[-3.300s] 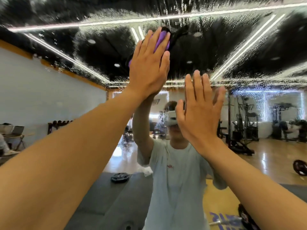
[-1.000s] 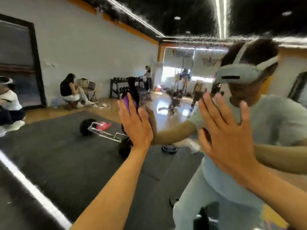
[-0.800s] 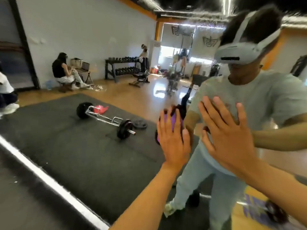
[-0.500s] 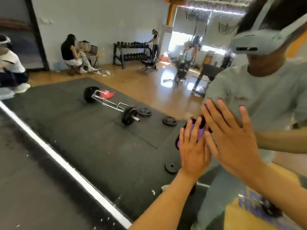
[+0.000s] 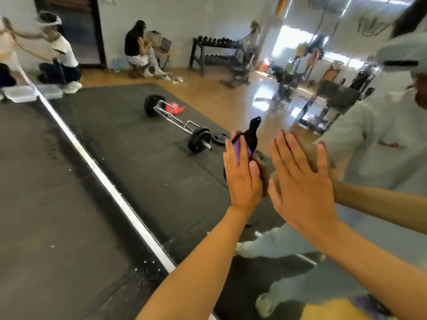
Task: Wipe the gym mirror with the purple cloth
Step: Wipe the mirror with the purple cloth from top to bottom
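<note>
Loaded barbell (image 5: 176, 124) lying on black floor mat (image 5: 120, 139), red cloth (image 5: 175, 109) against its frame, loose weight plate (image 5: 220, 137) beside. Dumbbell rack (image 5: 213, 54) by far wall; seated person (image 5: 138, 49) left of it; crouching person (image 5: 59, 51) farther left.

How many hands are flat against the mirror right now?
2. The left hand presses the purple cloth to the mirror; the right hand lies bare on the glass just beside it.
</note>
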A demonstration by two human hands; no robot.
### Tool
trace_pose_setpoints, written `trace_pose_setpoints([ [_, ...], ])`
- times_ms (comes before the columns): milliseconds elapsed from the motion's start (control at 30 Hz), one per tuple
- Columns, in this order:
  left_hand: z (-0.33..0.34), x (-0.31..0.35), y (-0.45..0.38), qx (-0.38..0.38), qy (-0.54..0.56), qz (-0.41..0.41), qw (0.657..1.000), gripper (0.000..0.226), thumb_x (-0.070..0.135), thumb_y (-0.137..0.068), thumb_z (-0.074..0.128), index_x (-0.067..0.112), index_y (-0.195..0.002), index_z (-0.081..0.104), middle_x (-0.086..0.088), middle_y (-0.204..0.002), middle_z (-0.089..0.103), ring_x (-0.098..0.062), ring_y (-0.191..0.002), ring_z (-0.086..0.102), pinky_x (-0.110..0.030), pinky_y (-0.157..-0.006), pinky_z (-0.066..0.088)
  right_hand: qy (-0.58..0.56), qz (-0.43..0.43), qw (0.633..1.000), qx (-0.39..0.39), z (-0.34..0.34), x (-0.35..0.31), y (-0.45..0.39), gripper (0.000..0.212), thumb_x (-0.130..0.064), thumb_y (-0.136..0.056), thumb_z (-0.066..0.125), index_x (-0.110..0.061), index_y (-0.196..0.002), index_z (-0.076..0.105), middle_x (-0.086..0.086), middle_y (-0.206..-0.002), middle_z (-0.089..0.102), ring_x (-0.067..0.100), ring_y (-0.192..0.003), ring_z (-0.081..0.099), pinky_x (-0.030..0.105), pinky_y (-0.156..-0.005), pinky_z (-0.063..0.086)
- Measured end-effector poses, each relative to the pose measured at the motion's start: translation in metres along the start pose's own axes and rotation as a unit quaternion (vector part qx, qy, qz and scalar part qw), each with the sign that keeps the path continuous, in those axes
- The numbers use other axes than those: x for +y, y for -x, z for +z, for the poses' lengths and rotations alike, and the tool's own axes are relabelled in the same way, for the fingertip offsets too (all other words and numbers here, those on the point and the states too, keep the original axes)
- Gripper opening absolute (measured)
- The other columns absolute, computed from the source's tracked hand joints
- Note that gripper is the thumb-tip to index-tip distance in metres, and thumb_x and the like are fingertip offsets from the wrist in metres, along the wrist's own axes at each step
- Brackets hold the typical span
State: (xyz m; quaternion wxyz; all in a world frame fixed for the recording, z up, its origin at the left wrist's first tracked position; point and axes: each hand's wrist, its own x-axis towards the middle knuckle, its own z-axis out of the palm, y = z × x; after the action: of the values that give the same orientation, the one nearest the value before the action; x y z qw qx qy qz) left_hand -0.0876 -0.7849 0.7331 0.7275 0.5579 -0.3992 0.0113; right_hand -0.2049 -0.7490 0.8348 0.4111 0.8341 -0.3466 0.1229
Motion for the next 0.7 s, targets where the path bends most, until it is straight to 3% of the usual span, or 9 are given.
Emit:
trace_pose_setpoints([
  [67, -0.005, -0.007, -0.012, 0.024, 0.020, -0.051, 0.998, 0.062, 0.031, -0.108, 0.023, 0.013, -0.166, 0.018, -0.018, -0.174, 0.015, -0.011, -0.163, 0.001, -0.050, -0.132, 0.009, 0.012, -0.014, 1.000, -0.010, 0.006, -0.005, -0.002, 0.082, -0.042, -0.100, 0.033, -0.006, -0.165, 0.001, 0.013, -0.174, -0.004, 0.027, -0.161, -0.002, 0.059, -0.127, -0.003],
  [167, -0.018, -0.034, -0.038, 0.109, 0.076, -0.182, 0.974, 0.070, 0.042, -0.100, 0.020, 0.022, -0.167, 0.021, -0.009, -0.174, 0.018, -0.024, -0.161, 0.016, -0.052, -0.129, 0.018, 0.019, -0.015, 1.000, -0.004, 0.012, -0.011, -0.005, 0.083, -0.043, -0.099, 0.036, -0.007, -0.166, 0.002, 0.011, -0.175, -0.003, 0.026, -0.162, -0.001, 0.059, -0.126, -0.008],
  [267, -0.026, -0.087, -0.047, 0.186, 0.118, -0.262, 0.940, 0.070, 0.047, -0.100, 0.021, 0.025, -0.167, 0.025, -0.001, -0.175, 0.018, -0.018, -0.160, 0.020, -0.045, -0.130, 0.019, 0.034, -0.018, 0.999, 0.010, 0.017, -0.015, -0.006, 0.083, -0.042, -0.099, 0.037, -0.008, -0.166, 0.004, 0.009, -0.175, 0.000, 0.026, -0.162, 0.002, 0.060, -0.125, -0.011],
  [400, -0.030, -0.134, -0.036, 0.226, 0.132, -0.387, 0.884, 0.062, 0.043, -0.106, 0.022, 0.033, -0.167, 0.025, 0.001, -0.176, 0.011, -0.020, -0.160, 0.020, -0.040, -0.130, 0.018, 0.066, -0.023, 0.998, 0.004, 0.020, -0.017, -0.007, 0.083, -0.040, -0.102, 0.042, -0.011, -0.166, -0.001, 0.006, -0.175, -0.005, 0.024, -0.161, -0.001, 0.061, -0.124, -0.014],
  [467, -0.029, -0.131, -0.035, 0.220, 0.116, -0.411, 0.877, 0.062, 0.047, -0.107, 0.020, 0.033, -0.167, 0.021, -0.001, -0.177, 0.008, -0.023, -0.161, 0.017, -0.039, -0.129, 0.018, 0.069, -0.025, 0.997, 0.001, 0.020, -0.017, -0.008, 0.087, -0.041, -0.099, 0.046, -0.013, -0.166, -0.002, 0.005, -0.175, -0.005, 0.024, -0.161, -0.001, 0.061, -0.123, -0.016],
  [567, -0.020, -0.100, -0.032, 0.190, 0.095, -0.312, 0.926, 0.067, 0.051, -0.105, 0.019, 0.030, -0.168, 0.019, -0.001, -0.177, 0.005, -0.022, -0.162, 0.011, -0.044, -0.130, 0.016, 0.070, -0.029, 0.997, -0.009, 0.016, -0.017, -0.009, 0.089, -0.042, -0.099, 0.047, -0.014, -0.166, -0.003, 0.005, -0.175, -0.006, 0.024, -0.161, -0.002, 0.061, -0.123, -0.017],
  [633, -0.008, -0.061, -0.022, 0.138, 0.066, -0.193, 0.969, 0.063, 0.046, -0.108, 0.019, 0.024, -0.168, 0.019, 0.001, -0.175, 0.001, -0.023, -0.163, 0.009, -0.053, -0.130, 0.016, 0.070, -0.024, 0.997, -0.005, 0.014, -0.019, -0.009, 0.085, -0.039, -0.101, 0.044, -0.013, -0.166, -0.003, 0.006, -0.175, -0.007, 0.023, -0.161, -0.002, 0.061, -0.123, -0.016],
  [700, 0.006, -0.022, -0.007, 0.082, 0.015, -0.043, 0.996, 0.059, 0.045, -0.113, 0.013, 0.019, -0.166, 0.017, 0.005, -0.174, -0.002, -0.021, -0.162, 0.003, -0.052, -0.131, 0.010, 0.062, -0.017, 0.998, 0.011, 0.014, -0.020, -0.009, 0.078, -0.036, -0.103, 0.038, -0.010, -0.166, -0.001, 0.008, -0.175, -0.004, 0.024, -0.162, 0.000, 0.061, -0.124, -0.013],
])
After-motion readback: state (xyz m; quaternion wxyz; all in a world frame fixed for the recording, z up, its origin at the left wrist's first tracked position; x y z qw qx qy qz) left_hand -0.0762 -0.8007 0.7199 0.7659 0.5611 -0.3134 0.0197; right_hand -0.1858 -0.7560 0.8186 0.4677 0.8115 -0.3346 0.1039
